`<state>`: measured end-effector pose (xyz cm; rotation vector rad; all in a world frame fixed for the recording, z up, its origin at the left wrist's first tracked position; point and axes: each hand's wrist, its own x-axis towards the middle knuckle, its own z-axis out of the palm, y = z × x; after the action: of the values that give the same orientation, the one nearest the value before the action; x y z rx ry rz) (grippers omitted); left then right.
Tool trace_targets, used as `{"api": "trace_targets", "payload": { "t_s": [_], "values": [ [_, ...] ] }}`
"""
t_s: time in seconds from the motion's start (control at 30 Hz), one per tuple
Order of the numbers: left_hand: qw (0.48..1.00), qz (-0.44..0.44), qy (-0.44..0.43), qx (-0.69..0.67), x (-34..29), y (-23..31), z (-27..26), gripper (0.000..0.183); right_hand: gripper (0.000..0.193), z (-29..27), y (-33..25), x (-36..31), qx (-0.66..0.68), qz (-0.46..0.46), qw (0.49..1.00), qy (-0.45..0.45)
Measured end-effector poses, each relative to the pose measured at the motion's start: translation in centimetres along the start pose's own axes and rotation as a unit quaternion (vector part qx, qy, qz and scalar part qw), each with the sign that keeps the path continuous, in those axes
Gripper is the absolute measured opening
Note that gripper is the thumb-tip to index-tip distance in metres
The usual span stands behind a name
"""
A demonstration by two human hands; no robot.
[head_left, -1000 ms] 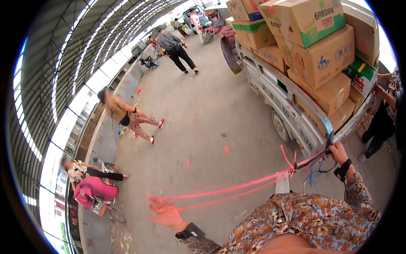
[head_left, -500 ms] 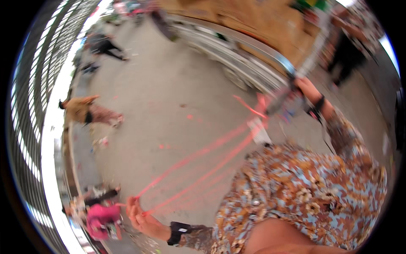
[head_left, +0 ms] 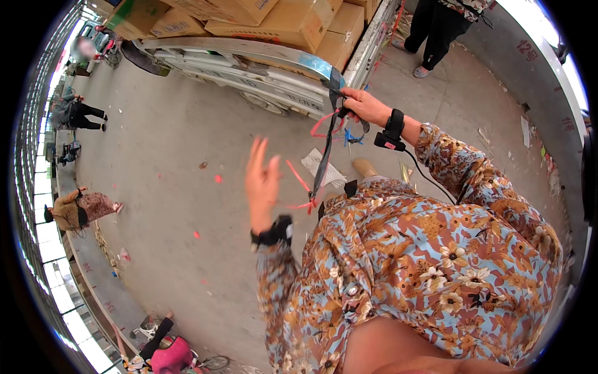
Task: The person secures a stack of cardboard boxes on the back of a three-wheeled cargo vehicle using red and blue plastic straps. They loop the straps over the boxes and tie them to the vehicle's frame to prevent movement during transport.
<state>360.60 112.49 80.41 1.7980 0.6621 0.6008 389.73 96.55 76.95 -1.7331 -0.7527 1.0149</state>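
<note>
My right hand [head_left: 363, 105] is closed around a dark strap [head_left: 325, 156] and pink plastic string [head_left: 319, 124] at the rear corner of a metal truck bed [head_left: 249, 59]. The strap hangs down from my fist toward my waist. Loose ends of the pink string [head_left: 300, 182] dangle beside it. My left hand [head_left: 261, 181] is raised over the concrete floor with its fingers spread and nothing in it. Both wrists carry black bands. Brown cardboard boxes [head_left: 293, 22] are stacked on the truck bed.
A person in dark trousers [head_left: 439, 31] stands behind the truck's corner. Other people [head_left: 78, 209] crouch or walk at the left along the railing, and one in pink [head_left: 165, 355] is at the bottom. A torn paper scrap [head_left: 324, 168] and small red bits lie on the floor.
My left hand has let go of the long pink string it held stretched out and has risen, open. My right hand stays on the strap at the truck. The view swung toward the truck's corner.
</note>
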Motion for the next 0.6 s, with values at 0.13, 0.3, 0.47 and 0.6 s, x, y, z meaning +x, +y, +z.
{"api": "trace_targets", "payload": {
  "t_s": [0.13, 0.3, 0.47, 0.6],
  "values": [
    [0.980, -0.103, -0.165, -0.043, 4.4, -3.9, 7.3, 0.038, 0.049, 3.3, 1.6, 1.2, 0.017, -0.005, 0.999, -0.034],
    [0.995, -0.001, -0.095, 0.020, 0.5, -7.4, -1.1, 0.022, 0.040, 12.3, 0.9, 2.1, -0.205, -0.089, 0.974, -0.019],
    [0.846, -0.013, 0.132, -0.517, -0.4, -5.4, -15.8, 0.022, 0.031, 4.8, 3.7, 1.1, -0.244, -0.075, 0.967, -0.004],
    [0.852, -0.205, 0.422, 0.231, -9.3, -9.4, -26.8, 0.031, 0.028, 5.2, 0.2, -0.1, -0.151, -0.065, 0.983, -0.078]
  ]
}}
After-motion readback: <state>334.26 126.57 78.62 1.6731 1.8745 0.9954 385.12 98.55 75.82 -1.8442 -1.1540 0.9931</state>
